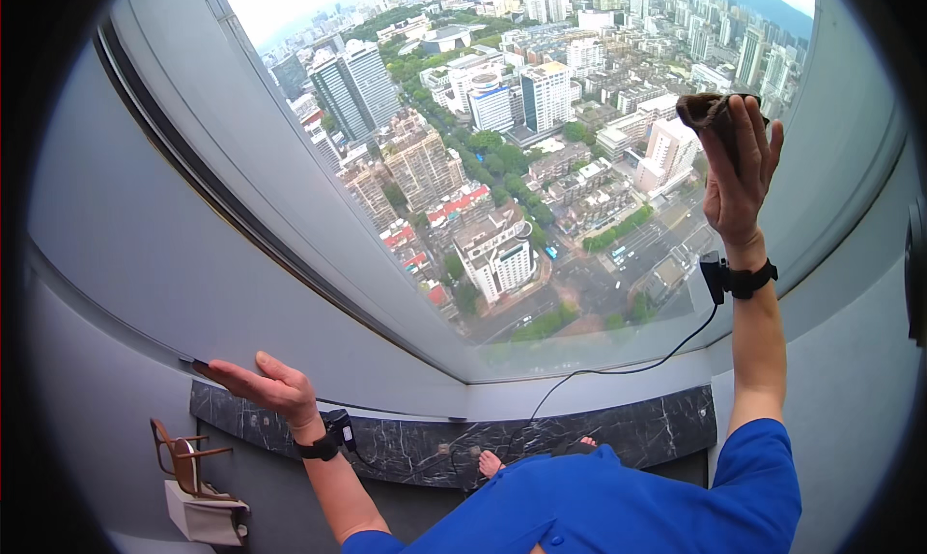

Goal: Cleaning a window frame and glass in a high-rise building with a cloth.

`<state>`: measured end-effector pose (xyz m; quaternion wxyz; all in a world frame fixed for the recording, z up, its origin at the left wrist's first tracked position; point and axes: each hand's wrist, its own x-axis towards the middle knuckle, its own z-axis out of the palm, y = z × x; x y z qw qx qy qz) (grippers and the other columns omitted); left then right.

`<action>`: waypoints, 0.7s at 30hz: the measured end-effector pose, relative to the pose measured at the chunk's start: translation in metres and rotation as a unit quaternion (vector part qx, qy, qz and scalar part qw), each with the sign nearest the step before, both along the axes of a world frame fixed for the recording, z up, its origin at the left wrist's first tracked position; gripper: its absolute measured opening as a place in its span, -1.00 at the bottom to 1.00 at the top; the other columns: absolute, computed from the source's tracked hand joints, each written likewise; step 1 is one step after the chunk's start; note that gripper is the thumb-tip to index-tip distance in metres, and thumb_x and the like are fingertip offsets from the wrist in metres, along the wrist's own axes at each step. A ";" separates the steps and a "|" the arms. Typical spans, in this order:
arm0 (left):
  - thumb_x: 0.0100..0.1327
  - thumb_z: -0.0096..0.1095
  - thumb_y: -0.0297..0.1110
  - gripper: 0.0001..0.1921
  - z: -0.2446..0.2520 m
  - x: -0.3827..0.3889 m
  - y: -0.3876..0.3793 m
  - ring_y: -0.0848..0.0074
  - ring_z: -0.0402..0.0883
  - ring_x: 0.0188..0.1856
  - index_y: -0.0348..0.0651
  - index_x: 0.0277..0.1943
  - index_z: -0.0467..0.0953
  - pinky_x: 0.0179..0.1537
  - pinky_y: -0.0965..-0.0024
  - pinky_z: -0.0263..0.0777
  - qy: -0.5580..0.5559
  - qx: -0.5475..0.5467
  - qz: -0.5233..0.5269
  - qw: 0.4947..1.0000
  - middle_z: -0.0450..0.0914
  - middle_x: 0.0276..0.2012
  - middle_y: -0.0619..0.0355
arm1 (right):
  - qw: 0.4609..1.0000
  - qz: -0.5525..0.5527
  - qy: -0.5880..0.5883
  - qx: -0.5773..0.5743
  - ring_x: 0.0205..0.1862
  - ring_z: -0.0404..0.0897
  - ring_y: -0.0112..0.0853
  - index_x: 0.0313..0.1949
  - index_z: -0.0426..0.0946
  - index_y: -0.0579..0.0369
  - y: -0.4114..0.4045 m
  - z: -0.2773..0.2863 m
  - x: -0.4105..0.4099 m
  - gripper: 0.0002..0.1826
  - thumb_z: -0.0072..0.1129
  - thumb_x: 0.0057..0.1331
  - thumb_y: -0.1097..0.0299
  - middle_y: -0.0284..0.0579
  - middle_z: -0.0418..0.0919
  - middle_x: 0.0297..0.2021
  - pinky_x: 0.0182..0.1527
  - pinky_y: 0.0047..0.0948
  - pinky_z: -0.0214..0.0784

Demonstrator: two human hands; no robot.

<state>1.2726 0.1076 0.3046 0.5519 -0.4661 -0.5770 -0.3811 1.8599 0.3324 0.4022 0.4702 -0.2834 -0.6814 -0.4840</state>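
Note:
A crumpled dark brown cloth (pixel 701 112) is under the fingers of my right hand (pixel 740 164), held up at the right side of a large window pane (pixel 550 337). The hand covers part of the cloth, and its fingers point upward. My left hand (pixel 279 391) is low on the left, holding nothing, with its fingers stretched out and its thumb apart. It is nearest to the grey panel (pixel 239 293) left of the window; I cannot tell whether it touches it. Each wrist wears a black strap with a small device and a cable.
Bare feet (pixel 491 464) stand on a black marble ledge (pixel 644 431) below the window. A loose black cable (pixel 623 371) hangs from the right wrist across the sill. At lower left are a wooden chair (pixel 187 467) and a pale box-like item (pixel 199 514). City buildings lie far below, outside.

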 end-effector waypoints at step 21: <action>0.57 0.00 -0.45 -0.27 0.000 0.008 0.006 -0.14 -0.02 0.71 -0.48 0.67 -0.08 0.69 -0.02 -0.16 -0.020 -0.007 0.057 0.998 -0.04 0.68 -0.38 | 0.809 -0.102 0.578 -0.021 0.43 0.50 0.03 0.52 0.42 0.14 0.068 -0.165 0.266 -0.40 -0.05 0.53 0.29 0.20 0.44 0.48 0.50 -0.18 0.28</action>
